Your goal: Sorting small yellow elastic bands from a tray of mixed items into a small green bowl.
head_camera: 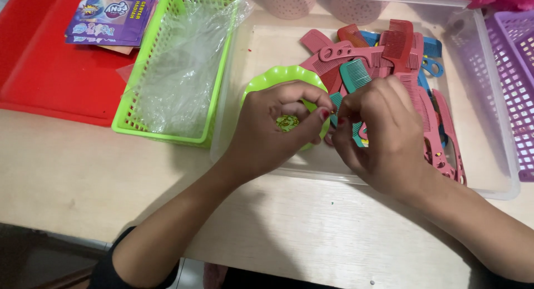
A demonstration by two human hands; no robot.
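Note:
Both my hands meet over a clear plastic tray (500, 186) on the wooden table. My right hand (381, 136) grips a small teal comb (336, 100), most of it hidden under the fingers. My left hand (272, 130) is curled with thumb and forefinger pinching the same comb's near end. Beneath my left hand sits a light green scalloped bowl (283, 75) with small glittery bits (287, 122) in it. A heap of pink, red, teal and blue combs (389, 50) fills the tray's far right part.
A lime green basket (128, 108) lined with crumpled clear plastic stands left of the tray. A red tray (50, 66) with a printed card packet (114, 16) lies at far left. A purple basket (520, 72) is at the right edge, and pink perforated cups (289, 5) stand behind.

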